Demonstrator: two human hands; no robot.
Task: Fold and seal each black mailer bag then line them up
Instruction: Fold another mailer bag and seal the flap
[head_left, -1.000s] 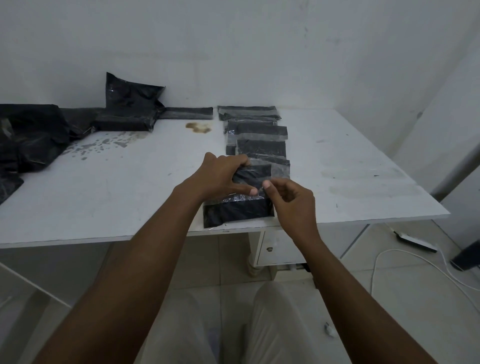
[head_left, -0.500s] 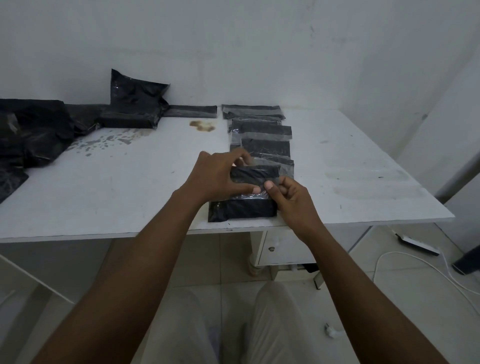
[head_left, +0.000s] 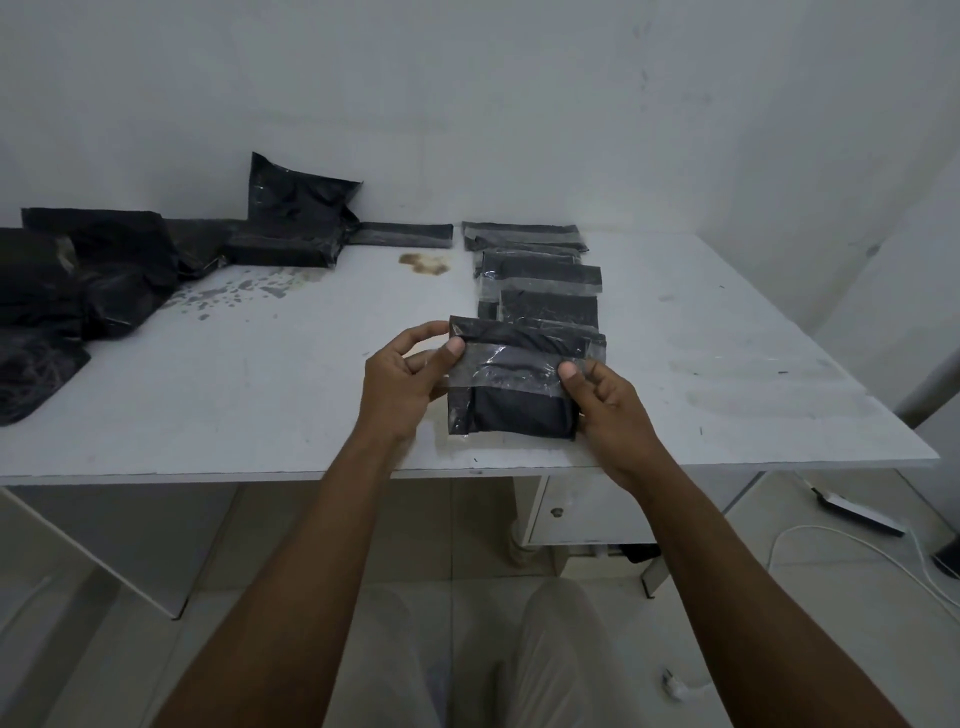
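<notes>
A folded black mailer bag (head_left: 514, 410) with a clear shiny strip across its middle is held just above the near part of the white table (head_left: 270, 395). My left hand (head_left: 402, 379) pinches its left edge, thumb on the strip. My right hand (head_left: 608, 400) pinches its right edge, thumb on the strip too. Behind it, a row of folded black mailer bags (head_left: 543, 280) runs back toward the wall, overlapping one another.
Unfolded black mailer bags (head_left: 93, 270) lie heaped at the table's far left, one packet (head_left: 293, 223) leaning on the wall. A brown stain (head_left: 425, 264) marks the tabletop. A cabinet (head_left: 576, 512) stands under the table; a power strip (head_left: 857, 512) and white cable lie on the floor at right.
Both hands have shifted out to the bag's side edges and raised it off the table; the folded flap with the clear strip now faces me fully.
</notes>
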